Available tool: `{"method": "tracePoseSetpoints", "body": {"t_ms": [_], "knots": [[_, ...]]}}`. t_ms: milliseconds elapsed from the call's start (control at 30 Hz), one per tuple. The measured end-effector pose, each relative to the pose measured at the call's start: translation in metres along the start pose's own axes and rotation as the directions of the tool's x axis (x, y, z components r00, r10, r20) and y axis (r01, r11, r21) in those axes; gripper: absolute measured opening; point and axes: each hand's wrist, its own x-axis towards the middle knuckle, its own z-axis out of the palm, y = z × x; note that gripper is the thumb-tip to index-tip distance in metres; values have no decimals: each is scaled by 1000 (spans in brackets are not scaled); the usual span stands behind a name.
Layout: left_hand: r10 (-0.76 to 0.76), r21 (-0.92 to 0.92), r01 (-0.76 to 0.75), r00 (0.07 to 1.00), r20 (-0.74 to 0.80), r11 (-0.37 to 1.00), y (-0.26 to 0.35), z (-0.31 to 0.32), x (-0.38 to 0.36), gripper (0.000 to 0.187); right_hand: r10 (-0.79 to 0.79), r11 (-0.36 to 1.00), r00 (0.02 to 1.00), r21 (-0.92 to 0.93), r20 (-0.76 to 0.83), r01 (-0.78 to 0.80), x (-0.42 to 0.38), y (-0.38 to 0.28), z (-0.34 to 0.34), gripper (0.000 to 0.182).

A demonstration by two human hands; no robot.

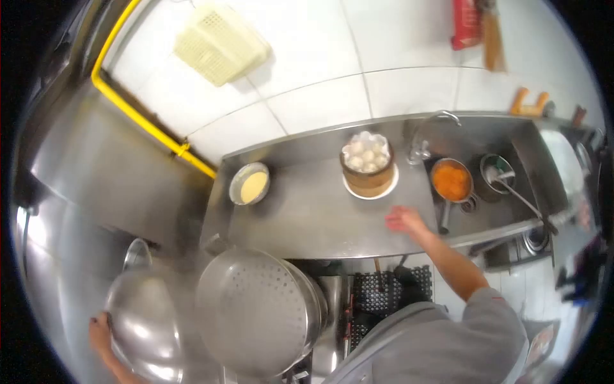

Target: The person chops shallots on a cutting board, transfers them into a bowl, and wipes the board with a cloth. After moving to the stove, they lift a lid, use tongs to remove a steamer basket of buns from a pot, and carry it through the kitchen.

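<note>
At the lower left, my left hand (100, 333) grips the edge area of a large domed metal lid (150, 323), held tilted beside a big steamer pot. The pot has a perforated metal tray (252, 307) on top, with faint steam around it. My right hand (405, 220) is over the steel counter, somewhat blurred, its reddish fingers stretched out and holding nothing. Just beyond it stands a bamboo steamer basket (369, 182) on a white plate (395, 179). Inside the basket, several round white buns (368, 157) sit on a pale liner.
A bowl of yellow liquid (254, 187) stands at the counter's left end. To the right, the sink holds a strainer with orange food (451, 182) and a pot with a ladle (499, 173). A faucet (441, 118) rises behind. A yellow pipe (137, 115) runs along the wall.
</note>
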Motion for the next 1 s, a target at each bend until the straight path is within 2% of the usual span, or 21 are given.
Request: {"method": "tracePoseSetpoints", "body": {"t_ms": [33, 67, 100, 167, 200, 267, 300, 333, 367, 433, 500, 633, 700, 1000], "knots": [[-5, 74, 7, 1000, -22, 997, 30, -14, -24, 62, 41, 985, 999, 170, -17, -37, 22, -8, 11, 34], [-8, 54, 11, 999, -49, 998, 54, -24, -46, 64, 93, 940, 995, 331, -27, -79, 41, -11, 20, 35], [-12, 28, 14, 997, -78, 1000, 79, -32, -66, 65, 104, 944, 994, 314, 19, -104, 58, -15, 26, 35], [-116, 92, 120, 992, -51, 988, 121, -50, -98, 70, 118, 833, 993, 547, -22, -87, 80, -12, 38, 37], [-114, 110, 121, 992, -62, 987, 139, -57, -110, 72, 144, 835, 989, 534, 20, -132, 83, -7, 42, 37], [-123, 80, 125, 992, -27, 989, 168, -72, -135, 75, 174, 811, 967, 584, -186, -34, 90, -2, 46, 37], [-128, 35, 128, 992, 17, 991, 178, -77, -144, 76, 117, 833, 982, 553, -147, -16, 95, -1, 42, 36], [-115, 1, 115, 989, -90, 993, 187, -75, -156, 75, 67, 850, 993, 526, -98, -5, 96, 3, 39, 35], [-86, -30, 85, 995, -42, 996, 215, -87, -169, 71, 82, 847, 992, 531, -97, -18, 91, -1, 41, 34], [-53, -66, 51, 998, -27, 996, 233, -86, -180, 66, 94, 847, 993, 530, -75, -40, 88, -13, 49, 34], [-89, -51, 86, 995, -43, 995, 257, -79, -190, 63, 20, 814, 994, 579, -105, 44, 87, -7, 47, 34], [-39, -111, 43, 999, 38, 993, 266, -46, -190, 61, 23, 788, 998, 615, -55, 16, 91, -4, 34, 34], [-29, -91, 38, 995, 100, 995, 282, -30, -190, 63, 38, 775, 999, 632, -28, -12, 92, -5, 29, 35], [-74, 29, 70, 981, 178, 997, 271, 49, -190, 64, 118, 790, 992, 600, 52, -125, 98, -4, 6, 38]]}}
